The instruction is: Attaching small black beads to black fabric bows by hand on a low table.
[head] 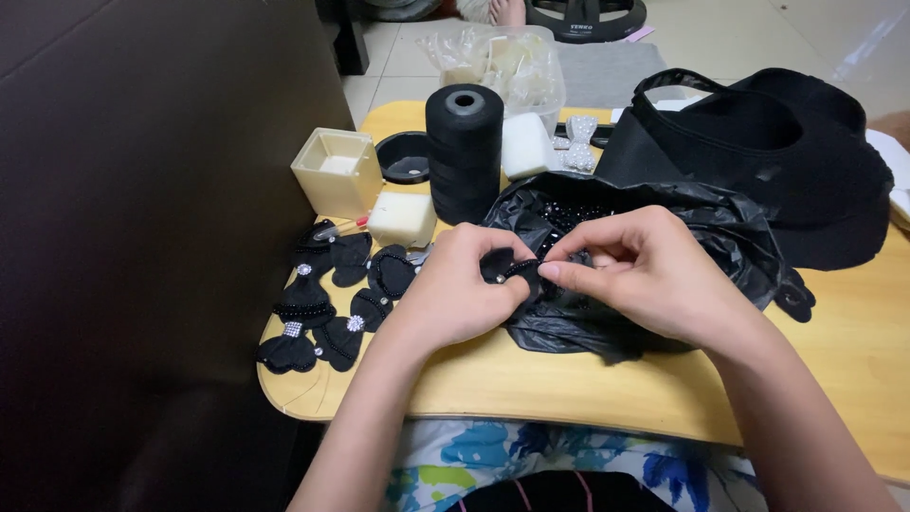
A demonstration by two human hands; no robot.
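Note:
My left hand (462, 289) and my right hand (637, 268) meet over a crumpled black plastic bag (720, 232) on a small wooden table (569, 389). Both hands pinch one small black fabric bow piece (507, 270) edged with tiny beads. Fingers hide most of the piece. The bag holds many small black beads (573, 216). Several finished black bows with shiny centres (327, 303) lie at the table's left edge, close to my left wrist.
A tall spool of black thread (464, 152) stands behind my hands. Beside it are a cream square box (336, 171), white foam blocks (402, 218), a black lid (403, 156) and a silver bow (579, 142). A black fabric bag (787, 152) fills the right. A dark sofa (142, 237) borders the left.

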